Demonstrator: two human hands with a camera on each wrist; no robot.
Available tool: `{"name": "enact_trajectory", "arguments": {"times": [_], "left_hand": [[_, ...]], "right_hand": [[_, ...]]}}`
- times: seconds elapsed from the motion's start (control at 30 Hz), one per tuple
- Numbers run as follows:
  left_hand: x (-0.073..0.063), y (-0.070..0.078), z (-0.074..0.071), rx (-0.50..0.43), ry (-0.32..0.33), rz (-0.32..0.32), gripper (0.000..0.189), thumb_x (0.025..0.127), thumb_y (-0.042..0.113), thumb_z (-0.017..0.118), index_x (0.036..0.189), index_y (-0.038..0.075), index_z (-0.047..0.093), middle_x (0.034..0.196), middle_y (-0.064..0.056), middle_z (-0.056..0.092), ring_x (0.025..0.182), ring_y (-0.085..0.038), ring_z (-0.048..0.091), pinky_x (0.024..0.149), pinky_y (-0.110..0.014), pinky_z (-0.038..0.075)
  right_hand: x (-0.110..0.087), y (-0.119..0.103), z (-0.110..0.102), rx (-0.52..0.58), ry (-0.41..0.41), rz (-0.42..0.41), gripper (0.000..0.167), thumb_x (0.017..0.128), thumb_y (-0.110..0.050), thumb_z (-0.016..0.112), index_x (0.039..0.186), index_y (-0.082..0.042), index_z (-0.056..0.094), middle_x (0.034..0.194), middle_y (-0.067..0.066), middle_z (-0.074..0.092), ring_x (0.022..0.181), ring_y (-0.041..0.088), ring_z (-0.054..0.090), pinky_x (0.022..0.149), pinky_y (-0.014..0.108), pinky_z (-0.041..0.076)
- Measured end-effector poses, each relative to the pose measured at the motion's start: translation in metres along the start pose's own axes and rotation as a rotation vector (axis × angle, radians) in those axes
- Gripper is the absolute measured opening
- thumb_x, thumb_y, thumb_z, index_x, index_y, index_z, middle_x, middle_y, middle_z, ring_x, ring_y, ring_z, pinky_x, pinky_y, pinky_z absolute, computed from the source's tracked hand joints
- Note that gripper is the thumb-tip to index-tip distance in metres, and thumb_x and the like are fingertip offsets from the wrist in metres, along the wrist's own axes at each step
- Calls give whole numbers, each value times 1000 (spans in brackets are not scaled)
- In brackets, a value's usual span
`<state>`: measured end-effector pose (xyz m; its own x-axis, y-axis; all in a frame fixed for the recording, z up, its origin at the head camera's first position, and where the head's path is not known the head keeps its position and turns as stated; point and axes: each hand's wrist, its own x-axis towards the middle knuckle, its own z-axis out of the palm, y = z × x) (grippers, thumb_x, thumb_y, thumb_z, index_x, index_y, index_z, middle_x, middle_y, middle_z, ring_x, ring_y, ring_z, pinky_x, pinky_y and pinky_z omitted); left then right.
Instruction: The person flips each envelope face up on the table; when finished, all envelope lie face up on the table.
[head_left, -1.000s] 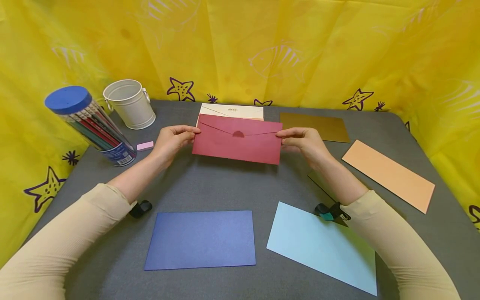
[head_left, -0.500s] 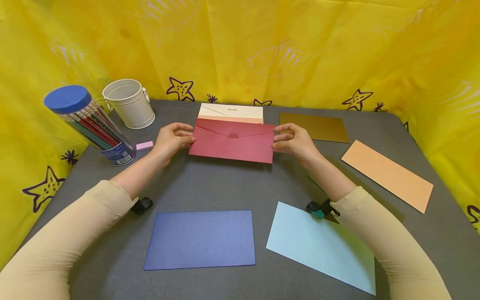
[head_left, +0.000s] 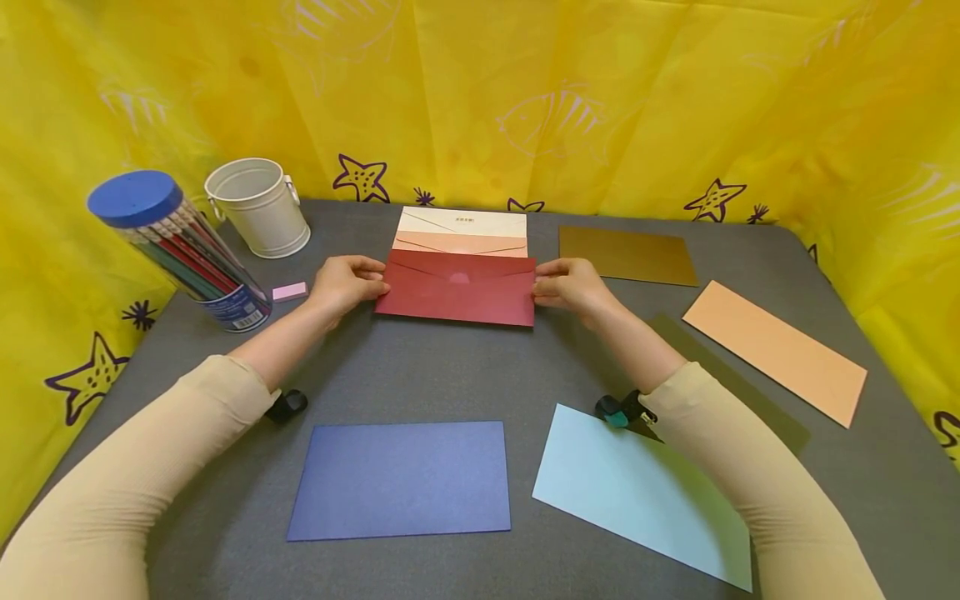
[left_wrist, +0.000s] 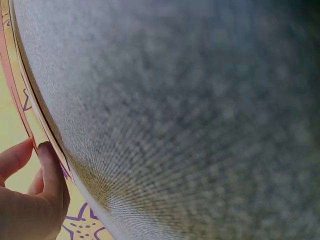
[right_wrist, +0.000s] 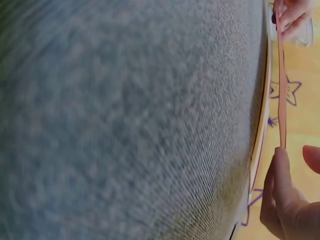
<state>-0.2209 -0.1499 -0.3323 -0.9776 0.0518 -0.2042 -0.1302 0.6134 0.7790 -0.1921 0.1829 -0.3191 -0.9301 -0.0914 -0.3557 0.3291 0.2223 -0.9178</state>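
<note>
A red envelope (head_left: 457,296), flap side up, is held level just above a stack at the back of the table. My left hand (head_left: 343,285) pinches its left edge; in the left wrist view the thumb and fingers meet on the red edge (left_wrist: 17,95). At the right edge is my right hand (head_left: 572,287), whose fingertips touch the envelope; in the right wrist view its thumb (right_wrist: 311,158) stands apart from the paper. Behind the red one show a peach envelope (head_left: 457,242) and a cream envelope (head_left: 450,218), overlapping in steps.
A blue envelope (head_left: 401,479), a light blue one (head_left: 637,500), a peach one (head_left: 772,350) and a gold one (head_left: 626,254) lie on the grey table (head_left: 420,375). At left stand a pencil tub (head_left: 187,250) and white bucket (head_left: 258,208), near a pink eraser (head_left: 290,291).
The red envelope has come down and slightly left toward the stack, uncovering the peach envelope's flap. My right hand has shifted left with it, its thumb parting from the paper.
</note>
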Motion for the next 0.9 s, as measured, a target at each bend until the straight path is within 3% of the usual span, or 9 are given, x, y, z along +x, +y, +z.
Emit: {"name": "enact_trajectory", "arguments": {"times": [0.1, 0.23, 0.33, 0.4, 0.63, 0.9], "left_hand": [[0, 1, 0, 47, -7, 10, 47, 87, 13, 73, 130, -1, 61, 120, -22, 66, 93, -13, 59, 72, -11, 43], [0, 3, 1, 108, -43, 19, 49, 90, 15, 69, 134, -2, 58, 124, -24, 65, 110, -26, 55, 88, -26, 45], [-1, 4, 1, 144, -82, 31, 50, 92, 18, 65, 137, -2, 55, 128, -25, 62, 116, -31, 52, 101, -40, 43], [-1, 3, 2, 161, -103, 45, 50, 93, 18, 62, 138, -3, 54, 130, -26, 62, 117, -31, 51, 104, -42, 42], [0, 3, 3, 192, -126, 77, 49, 93, 16, 59, 137, -5, 54, 124, -26, 64, 105, -29, 58, 87, -27, 44], [-1, 4, 3, 219, -132, 78, 48, 93, 14, 57, 137, -5, 53, 123, -26, 64, 106, -28, 57, 81, -23, 43]], "right_hand": [[1, 1, 2, -10, -23, 9, 47, 98, 0, 52, 141, 12, 42, 124, 21, 54, 83, 8, 65, 100, 36, 52], [1, 1, 3, -24, -31, 20, 47, 98, -2, 51, 142, 11, 42, 122, 19, 55, 83, 8, 63, 103, 39, 50], [2, 0, 3, -36, -41, 37, 47, 98, -4, 52, 142, 10, 42, 124, 18, 54, 85, 10, 61, 104, 39, 50], [4, 1, 2, -46, -57, 49, 48, 99, -5, 51, 142, 11, 40, 127, 20, 52, 88, 12, 60, 105, 40, 49], [7, 1, 1, -61, -104, 78, 53, 100, -7, 49, 147, 12, 33, 139, 25, 48, 95, 15, 59, 108, 41, 47], [8, 2, 2, -86, -107, 82, 54, 99, -10, 51, 147, 11, 34, 126, 16, 52, 88, 11, 57, 100, 32, 54]]}}
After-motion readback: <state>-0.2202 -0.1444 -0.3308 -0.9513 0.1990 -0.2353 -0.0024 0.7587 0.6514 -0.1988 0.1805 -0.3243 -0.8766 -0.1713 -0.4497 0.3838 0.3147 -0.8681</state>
